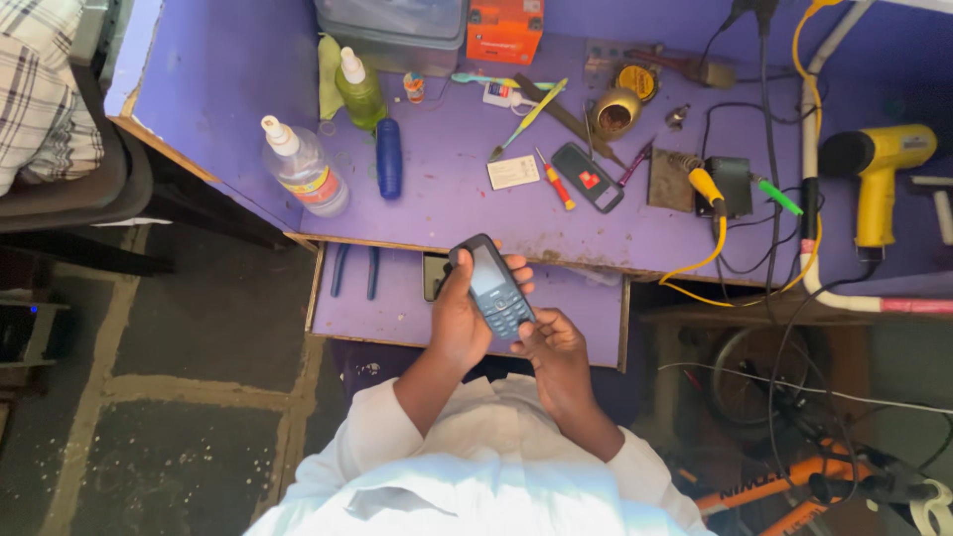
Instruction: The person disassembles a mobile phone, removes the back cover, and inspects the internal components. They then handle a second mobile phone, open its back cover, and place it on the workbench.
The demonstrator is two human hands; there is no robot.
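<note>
Both forearms reach forward from white sleeves. The left hand (459,323) wraps around a dark keypad phone (491,288), holding it tilted above the open drawer (397,313). The right hand (551,347) curls beside it, thumb touching the keypad's lower edge. Beyond, a second phone (588,177) and a screwdriver (556,181) lie on the purple bench (447,199).

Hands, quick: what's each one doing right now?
Left hand: closed around the keypad phone, holding it up.
Right hand: fingers curled, thumb touching the phone's keypad.
</note>
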